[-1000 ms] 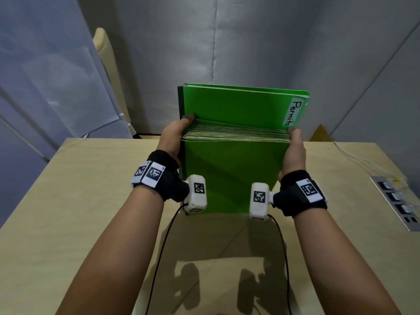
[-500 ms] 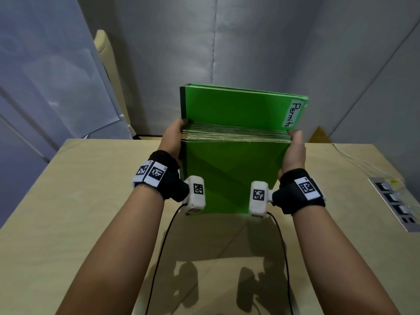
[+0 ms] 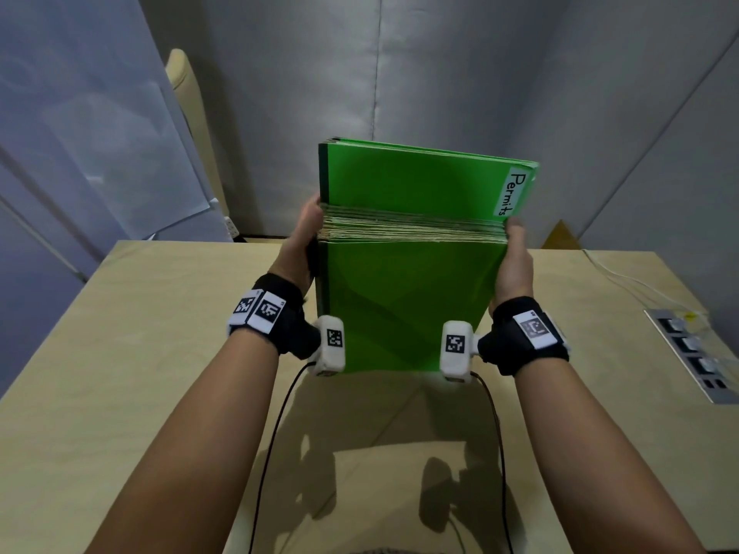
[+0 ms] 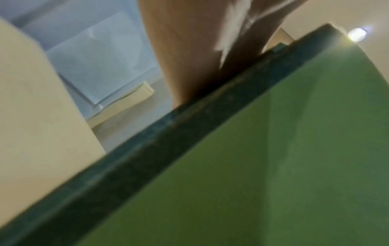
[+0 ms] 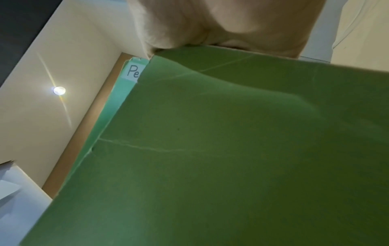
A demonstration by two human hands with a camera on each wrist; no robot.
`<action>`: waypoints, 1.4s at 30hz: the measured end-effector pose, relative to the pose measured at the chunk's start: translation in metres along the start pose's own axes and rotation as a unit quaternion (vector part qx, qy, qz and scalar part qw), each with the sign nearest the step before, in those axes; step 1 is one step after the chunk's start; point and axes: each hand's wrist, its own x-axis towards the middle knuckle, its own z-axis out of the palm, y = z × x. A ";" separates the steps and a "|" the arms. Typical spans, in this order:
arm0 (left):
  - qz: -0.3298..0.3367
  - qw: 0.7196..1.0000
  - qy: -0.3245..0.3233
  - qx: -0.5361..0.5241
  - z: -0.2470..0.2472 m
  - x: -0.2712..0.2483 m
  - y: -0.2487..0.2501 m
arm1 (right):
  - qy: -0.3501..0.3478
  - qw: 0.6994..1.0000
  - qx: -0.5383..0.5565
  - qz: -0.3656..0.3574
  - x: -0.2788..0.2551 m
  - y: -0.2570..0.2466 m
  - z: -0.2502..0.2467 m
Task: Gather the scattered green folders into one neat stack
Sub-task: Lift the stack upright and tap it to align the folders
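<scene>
A thick stack of green folders [image 3: 408, 305] stands on its lower edge on the tan table [image 3: 140, 353], front cover facing me. The rear folder rises higher and carries a white "Permits" label [image 3: 512, 193]. My left hand [image 3: 304, 241] grips the stack's left, dark spine side, its thumb by the top corner of the shorter folders. My right hand [image 3: 514, 261] grips the right side, thumb up along the edge. The fingers of both are hidden behind the stack. The left wrist view shows the left hand [image 4: 200, 58] lying along the dark spine of the folders [image 4: 273, 166]. The right wrist view shows the creased cover [image 5: 231, 149] under the right hand [image 5: 221, 25].
A power strip [image 3: 692, 353] with white cables [image 3: 624, 281] lies at the table's right edge. A cream chair back [image 3: 188, 105] stands behind the table's far left corner. Grey padded walls close in at the back. Black wrist-camera cords hang between my forearms.
My left thumb has drawn back from over the top of the shorter folders to the corner. The stack stays upright in nearly the same spot.
</scene>
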 end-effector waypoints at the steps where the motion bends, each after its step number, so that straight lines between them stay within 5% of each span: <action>1: 0.002 1.000 -0.002 0.016 -0.001 -0.001 -0.003 | 0.006 1.000 -0.002 -0.001 -0.001 0.000 0.001; 9: -0.034 0.986 -0.031 0.161 -0.019 -0.013 -0.053 | -0.024 0.999 0.008 -0.039 -0.009 0.022 -0.011; 14: -0.122 0.967 -0.055 0.218 -0.043 -0.015 -0.089 | -0.154 0.975 -0.158 -0.018 -0.009 0.071 -0.042; 18: -0.142 0.943 -0.071 0.293 -0.056 -0.015 -0.115 | -0.181 0.936 -0.302 -0.019 0.003 0.114 -0.054; 30: -0.110 0.935 0.074 0.328 -0.038 0.006 -0.126 | -0.102 0.950 -0.295 -0.013 0.029 0.123 -0.037; 33: -0.138 0.926 0.046 0.348 -0.025 0.016 -0.124 | -0.105 0.947 -0.305 -0.001 0.042 0.109 -0.045; 37: -0.208 0.913 0.019 0.350 0.015 0.032 -0.136 | -0.066 0.955 -0.273 0.099 0.071 0.083 -0.076; 42: -0.299 0.887 -0.021 0.351 0.088 0.044 -0.164 | -0.030 0.920 -0.347 0.181 0.114 0.076 -0.140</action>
